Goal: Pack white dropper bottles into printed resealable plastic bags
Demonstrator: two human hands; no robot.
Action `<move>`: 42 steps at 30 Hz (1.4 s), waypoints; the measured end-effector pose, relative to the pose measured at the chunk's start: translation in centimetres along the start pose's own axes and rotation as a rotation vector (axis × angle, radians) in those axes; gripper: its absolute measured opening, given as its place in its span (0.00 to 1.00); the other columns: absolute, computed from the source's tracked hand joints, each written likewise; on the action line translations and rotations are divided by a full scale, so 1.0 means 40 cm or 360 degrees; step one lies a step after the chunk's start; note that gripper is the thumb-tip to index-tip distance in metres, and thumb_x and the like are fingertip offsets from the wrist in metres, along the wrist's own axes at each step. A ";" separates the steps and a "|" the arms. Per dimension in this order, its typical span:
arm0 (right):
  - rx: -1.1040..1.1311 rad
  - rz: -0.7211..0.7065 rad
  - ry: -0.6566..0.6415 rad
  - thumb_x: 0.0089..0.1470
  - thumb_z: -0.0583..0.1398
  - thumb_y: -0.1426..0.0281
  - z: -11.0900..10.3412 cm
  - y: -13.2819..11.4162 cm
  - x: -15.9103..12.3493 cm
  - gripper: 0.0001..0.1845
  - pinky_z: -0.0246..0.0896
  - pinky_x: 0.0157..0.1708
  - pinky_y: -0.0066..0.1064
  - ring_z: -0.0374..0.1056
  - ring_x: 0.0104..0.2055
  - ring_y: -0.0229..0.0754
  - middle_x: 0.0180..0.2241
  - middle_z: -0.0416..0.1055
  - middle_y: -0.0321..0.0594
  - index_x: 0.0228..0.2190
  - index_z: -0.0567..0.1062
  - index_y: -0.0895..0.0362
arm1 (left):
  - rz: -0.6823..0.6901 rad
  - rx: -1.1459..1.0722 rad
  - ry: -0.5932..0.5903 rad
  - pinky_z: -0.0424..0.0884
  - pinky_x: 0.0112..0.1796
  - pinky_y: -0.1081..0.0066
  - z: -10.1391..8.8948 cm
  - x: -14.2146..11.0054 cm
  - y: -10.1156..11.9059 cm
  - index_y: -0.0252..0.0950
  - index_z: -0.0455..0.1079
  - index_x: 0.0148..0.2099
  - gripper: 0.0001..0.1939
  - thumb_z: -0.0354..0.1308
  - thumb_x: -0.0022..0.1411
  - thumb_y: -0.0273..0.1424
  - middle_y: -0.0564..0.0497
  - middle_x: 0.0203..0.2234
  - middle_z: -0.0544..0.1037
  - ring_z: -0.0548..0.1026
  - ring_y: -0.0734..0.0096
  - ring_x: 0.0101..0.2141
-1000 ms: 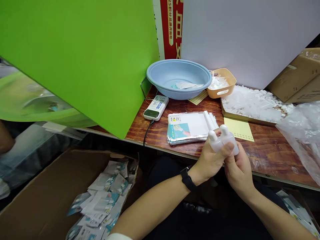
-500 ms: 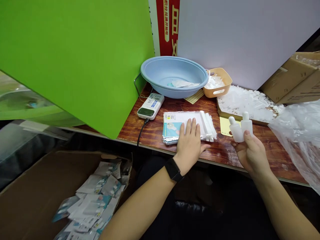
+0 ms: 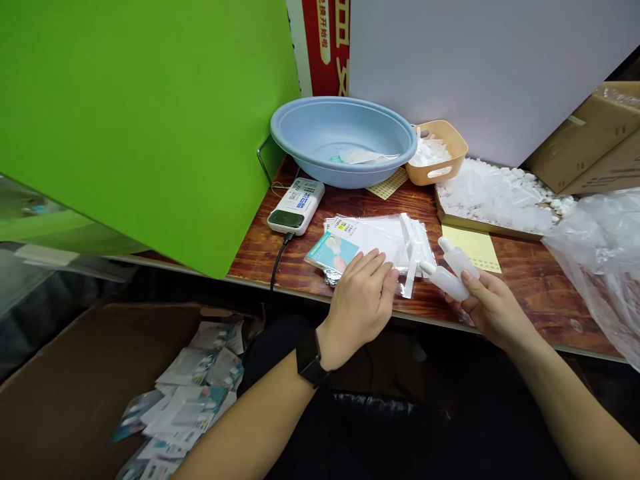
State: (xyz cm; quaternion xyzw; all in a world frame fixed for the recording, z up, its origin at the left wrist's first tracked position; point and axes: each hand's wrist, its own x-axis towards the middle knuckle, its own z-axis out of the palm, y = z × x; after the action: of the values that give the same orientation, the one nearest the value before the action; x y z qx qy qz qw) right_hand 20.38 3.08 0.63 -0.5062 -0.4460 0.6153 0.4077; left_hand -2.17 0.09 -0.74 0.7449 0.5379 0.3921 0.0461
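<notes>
Dropper bottles [image 3: 449,281] beside yellow sticky note [image 3: 473,248]

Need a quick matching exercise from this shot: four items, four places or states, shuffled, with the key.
Items:
1. two white plastic bottles
2. black wristwatch
3. light blue basin
4. tan basket

Places or states:
A. has white pieces heaped inside
B. on the wrist of the left hand
C. has a flat pale packet lying inside
D. held in the right hand

Pairs: 1-D, 2-B, 3-C, 4-A
</notes>
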 end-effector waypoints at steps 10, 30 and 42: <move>0.0004 0.0160 -0.0170 0.47 0.68 0.55 0.074 -0.011 -0.006 0.23 0.56 0.18 0.24 0.65 0.22 0.35 0.27 0.73 0.40 0.37 0.75 0.61 | -0.0048 -0.0246 0.0211 0.70 0.55 0.56 0.008 0.005 0.005 0.26 0.67 0.56 0.19 0.42 0.71 0.29 0.38 0.50 0.77 0.75 0.60 0.52; 0.0051 0.0053 -0.0316 0.42 0.70 0.56 0.123 -0.039 0.013 0.21 0.54 0.15 0.23 0.57 0.17 0.30 0.20 0.65 0.30 0.32 0.73 0.57 | 0.0709 0.0161 0.0124 0.59 0.62 0.52 0.043 0.000 0.052 0.21 0.63 0.59 0.22 0.47 0.68 0.30 0.35 0.59 0.68 0.59 0.54 0.63; -0.0244 -0.0331 -0.0185 0.47 0.65 0.60 0.110 -0.017 0.017 0.12 0.71 0.38 0.40 0.74 0.38 0.49 0.31 0.77 0.42 0.32 0.78 0.54 | 0.0852 0.0063 0.0181 0.61 0.61 0.54 0.081 -0.008 0.089 0.19 0.62 0.59 0.24 0.44 0.69 0.33 0.33 0.58 0.68 0.57 0.53 0.64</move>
State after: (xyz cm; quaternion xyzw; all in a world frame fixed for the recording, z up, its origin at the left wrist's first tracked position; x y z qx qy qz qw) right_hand 15.97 3.31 1.51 -0.4503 -0.5647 0.5621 0.4029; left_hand 2.58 -0.51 -1.40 0.8380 0.3313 0.4209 -0.1042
